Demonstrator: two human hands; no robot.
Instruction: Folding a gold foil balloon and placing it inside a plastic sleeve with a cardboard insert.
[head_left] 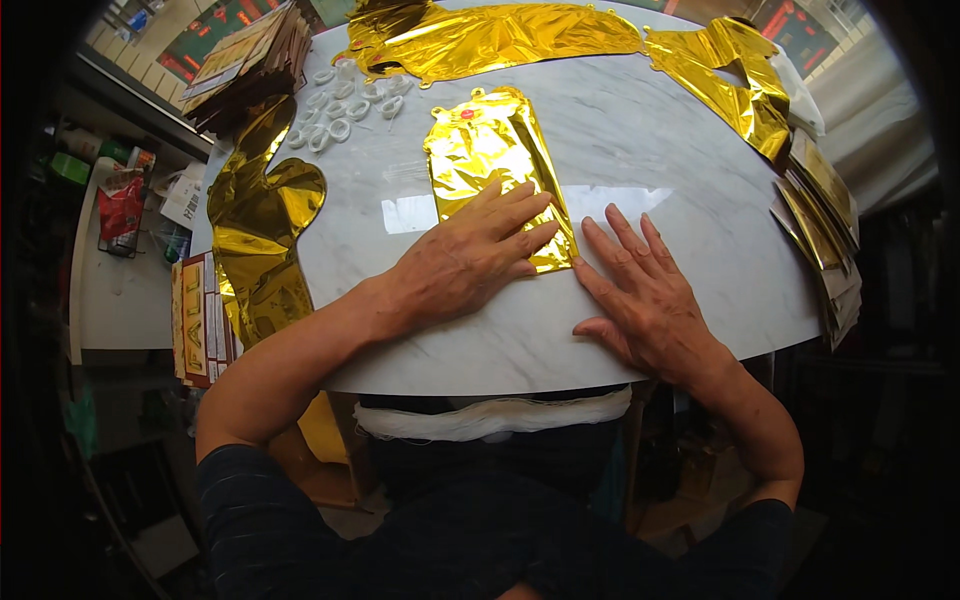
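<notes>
A folded gold foil balloon (480,150) lies flat on the marble-patterned table, its tabbed end with a small red spot pointing away from me. My left hand (478,240) rests across its lower part, fingers stretched out and pressed lightly on the foil. Just right of the foil's near corner, my right hand (640,285) lies flat on the tabletop with its fingers spread. Its index fingertip reaches the foil's corner; whether it touches, I cannot tell. Neither hand grasps anything.
Further gold foil balloons lie at the table's back (520,40), right back (720,85) and left side (260,230). Coiled white ribbons (340,105) sit at the back left. Flat packages are stacked back left (250,65), left (195,320) and right (820,220). White threads (490,418) hang along the front edge.
</notes>
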